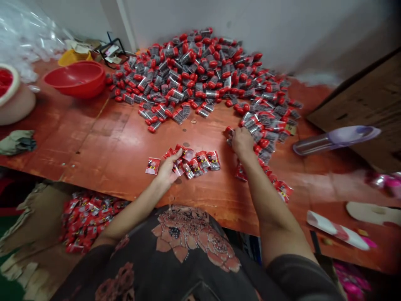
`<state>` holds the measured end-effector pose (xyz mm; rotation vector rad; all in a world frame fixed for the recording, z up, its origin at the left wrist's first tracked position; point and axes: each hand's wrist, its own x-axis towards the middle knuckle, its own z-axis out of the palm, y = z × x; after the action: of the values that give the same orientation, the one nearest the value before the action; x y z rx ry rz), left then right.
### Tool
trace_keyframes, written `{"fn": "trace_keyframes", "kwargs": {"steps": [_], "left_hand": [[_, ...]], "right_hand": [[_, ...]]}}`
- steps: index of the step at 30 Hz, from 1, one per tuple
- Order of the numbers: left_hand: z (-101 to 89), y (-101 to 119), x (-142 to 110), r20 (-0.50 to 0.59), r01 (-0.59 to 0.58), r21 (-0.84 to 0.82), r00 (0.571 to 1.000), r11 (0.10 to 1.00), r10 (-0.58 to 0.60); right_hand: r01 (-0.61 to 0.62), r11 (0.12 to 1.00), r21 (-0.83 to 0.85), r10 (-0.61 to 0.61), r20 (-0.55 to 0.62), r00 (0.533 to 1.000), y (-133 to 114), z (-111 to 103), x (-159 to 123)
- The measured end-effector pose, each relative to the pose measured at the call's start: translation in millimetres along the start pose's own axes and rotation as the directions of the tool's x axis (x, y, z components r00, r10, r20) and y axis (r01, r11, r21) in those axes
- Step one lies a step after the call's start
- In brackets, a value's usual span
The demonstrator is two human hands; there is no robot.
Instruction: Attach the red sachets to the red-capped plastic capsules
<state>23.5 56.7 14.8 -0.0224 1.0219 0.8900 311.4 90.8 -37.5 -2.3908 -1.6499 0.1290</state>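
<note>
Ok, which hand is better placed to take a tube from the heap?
Probably the right hand: it touches the heap of red-capped tubes, while the left hand sits over the red sachets.

"Where are the arms [266, 205]?"

"Both reach forward over the table's edge, bare, elbows bent."

"And the grips?"

"Left grip [167, 168] sits nearer the body, wrist turned, fingers [177, 155] curled; right grip [242, 141] extends farther, knuckles up."
</note>
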Motion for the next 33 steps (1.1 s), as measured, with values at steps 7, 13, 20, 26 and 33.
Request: {"fn": "trace_keyframes", "kwargs": {"steps": [7, 13, 20, 26, 33], "left_hand": [[-7.7, -4, 8, 0.027, -0.06, -0.033, 0.998, 0.998, 0.061], [-8.2, -11, 5, 0.067, -0.137, -0.019, 0.988, 0.99, 0.138], [-6.5, -12, -8, 0.066, -0.228, 0.097, 0.973, 0.969, 0.222], [-7.3, -13, -16, 0.104, -0.321, 0.172, 0.946, 0.931, 0.307], [-10.8, -17, -22, 0.232, -0.413, 0.249, 0.904, 0.876, 0.36]], "right_hand": [[0.227, 0.651, 0.725, -0.114, -0.202, 0.973, -83, -20, -114], [0.199, 0.535, 0.821, -0.075, -0.188, 0.979, -114, -21, -165], [0.097, 0.445, 0.89, -0.116, -0.05, 0.992, -104, -26, -159], [0.133, 0.438, 0.889, -0.191, -0.052, 0.98, -98, -35, -156], [0.227, 0.492, 0.841, -0.233, -0.124, 0.965, -102, -35, -164]]}}
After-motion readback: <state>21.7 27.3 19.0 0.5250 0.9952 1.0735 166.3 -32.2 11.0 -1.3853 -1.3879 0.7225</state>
